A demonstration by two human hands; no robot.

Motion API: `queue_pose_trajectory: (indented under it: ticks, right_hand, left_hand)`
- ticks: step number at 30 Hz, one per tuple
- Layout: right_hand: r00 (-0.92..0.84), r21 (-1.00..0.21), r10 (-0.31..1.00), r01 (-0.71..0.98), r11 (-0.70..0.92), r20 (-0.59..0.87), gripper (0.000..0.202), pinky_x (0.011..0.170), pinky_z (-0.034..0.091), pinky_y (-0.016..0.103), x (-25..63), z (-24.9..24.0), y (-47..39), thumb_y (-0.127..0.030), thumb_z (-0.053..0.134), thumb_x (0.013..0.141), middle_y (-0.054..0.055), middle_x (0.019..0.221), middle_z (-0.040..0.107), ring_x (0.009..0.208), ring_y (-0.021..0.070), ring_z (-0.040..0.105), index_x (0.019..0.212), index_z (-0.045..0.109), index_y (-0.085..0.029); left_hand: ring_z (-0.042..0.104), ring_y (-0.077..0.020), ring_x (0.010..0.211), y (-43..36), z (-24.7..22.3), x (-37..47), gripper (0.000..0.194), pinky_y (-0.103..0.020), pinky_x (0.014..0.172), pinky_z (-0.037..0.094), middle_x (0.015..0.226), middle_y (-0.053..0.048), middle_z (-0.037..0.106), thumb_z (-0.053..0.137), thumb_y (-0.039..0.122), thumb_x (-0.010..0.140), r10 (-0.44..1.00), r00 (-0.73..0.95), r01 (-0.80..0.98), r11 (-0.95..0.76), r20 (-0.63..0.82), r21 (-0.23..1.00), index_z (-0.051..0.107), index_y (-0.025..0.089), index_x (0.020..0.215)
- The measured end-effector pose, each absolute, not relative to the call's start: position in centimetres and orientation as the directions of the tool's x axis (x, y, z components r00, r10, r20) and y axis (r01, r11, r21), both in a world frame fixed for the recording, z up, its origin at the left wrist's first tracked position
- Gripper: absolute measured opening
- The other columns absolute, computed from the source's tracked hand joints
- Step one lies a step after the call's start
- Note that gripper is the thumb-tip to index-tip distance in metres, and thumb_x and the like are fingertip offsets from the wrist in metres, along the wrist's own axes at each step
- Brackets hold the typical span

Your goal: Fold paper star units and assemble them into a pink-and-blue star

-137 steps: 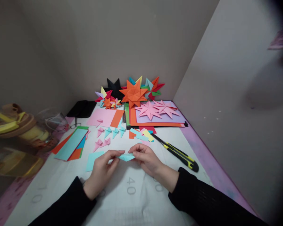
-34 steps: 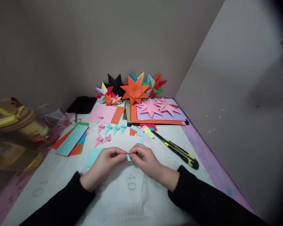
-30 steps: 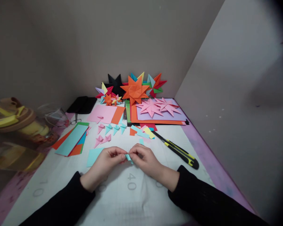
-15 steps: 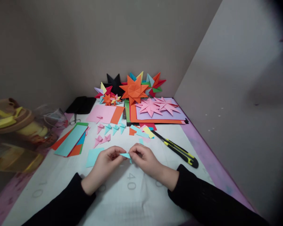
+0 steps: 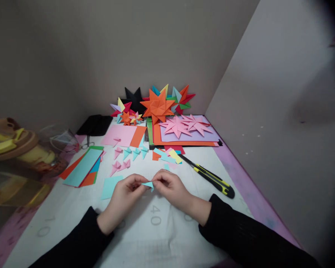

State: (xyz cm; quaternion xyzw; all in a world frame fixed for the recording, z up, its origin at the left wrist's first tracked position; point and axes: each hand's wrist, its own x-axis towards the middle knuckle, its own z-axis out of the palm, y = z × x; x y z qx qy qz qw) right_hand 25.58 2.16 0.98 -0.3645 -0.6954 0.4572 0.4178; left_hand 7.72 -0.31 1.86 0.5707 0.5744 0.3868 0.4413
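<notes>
A small folded piece of light-blue paper [image 5: 148, 184] is pinched between my two hands, low over the white sheet. My left hand [image 5: 128, 191] grips its left side between thumb and fingers. At its right end, the fingertips of my right hand [image 5: 170, 188] press together on it. Part of the paper is hidden behind the fingers. A flat light-blue paper square [image 5: 111, 187] lies beside my left hand. Just beyond are folded pink paper pieces [image 5: 116, 166] and several folded light-blue pieces [image 5: 136, 153].
A yellow-black utility knife [image 5: 209, 176] lies right of my hands. Paper scraps [image 5: 167, 155] sit beyond them, coloured strips [image 5: 85, 167] to the left. Farther back are pink stars [image 5: 175, 126], an orange star [image 5: 158, 106] and scissors [image 5: 89, 142]. A jar [image 5: 25, 149] stands at far left.
The flap that hung from the light-blue piece now lies closer against it, so its outline is more compact. Both hands stay in nearly the same place. The view has shifted slightly.
</notes>
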Motion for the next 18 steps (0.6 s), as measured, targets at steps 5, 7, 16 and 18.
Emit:
queue_pose_trajectory:
  ticks: [5,7,16,18]
  right_hand:
    - [-0.379,-0.918,0.877,0.141,0.371,0.296,0.013,0.067,0.044,0.026,25.61,1.19,2.10,-0.014,0.052,0.081,0.001,0.073,0.057,0.071,0.0134,0.056,0.072,0.060,-0.019]
    - [-0.383,-0.920,0.875,0.134,0.369,0.295,0.013,0.067,0.045,0.026,25.62,1.14,2.13,-0.015,0.052,0.082,0.001,0.074,0.058,0.072,0.0136,0.056,0.073,0.061,-0.019]
    - [-0.388,-0.910,0.854,0.081,0.407,0.347,0.011,0.066,0.046,0.027,25.67,1.22,2.14,-0.014,0.054,0.080,0.002,0.075,0.059,0.072,0.0143,0.057,0.076,0.062,-0.020]
    - [-0.381,-0.895,0.842,0.078,0.440,0.381,0.012,0.066,0.046,0.027,25.66,1.36,2.09,-0.013,0.053,0.080,0.002,0.073,0.059,0.071,0.0143,0.057,0.073,0.061,-0.020]
  left_hand:
    - [0.062,-0.0148,0.066,-0.37,2.18,7.83,0.012,-0.024,0.060,0.049,0.072,-0.001,0.068,0.067,0.027,0.072,0.996,0.070,0.307,0.033,-0.058,0.951,0.066,0.018,0.080]
    - [0.063,-0.0150,0.066,-0.34,2.25,7.79,0.010,-0.024,0.061,0.049,0.073,-0.001,0.069,0.066,0.025,0.072,0.997,0.072,0.328,0.014,-0.040,0.944,0.067,0.018,0.079]
    - [0.065,-0.0139,0.065,-0.48,2.39,7.72,0.011,-0.022,0.060,0.051,0.073,-0.001,0.071,0.060,0.016,0.073,0.991,0.092,0.410,-0.129,0.100,0.903,0.070,0.019,0.078]
    - [0.065,-0.0139,0.064,-0.51,2.39,7.71,0.011,-0.022,0.059,0.051,0.073,-0.001,0.071,0.061,0.016,0.073,0.987,0.098,0.416,-0.156,0.126,0.896,0.070,0.019,0.078]
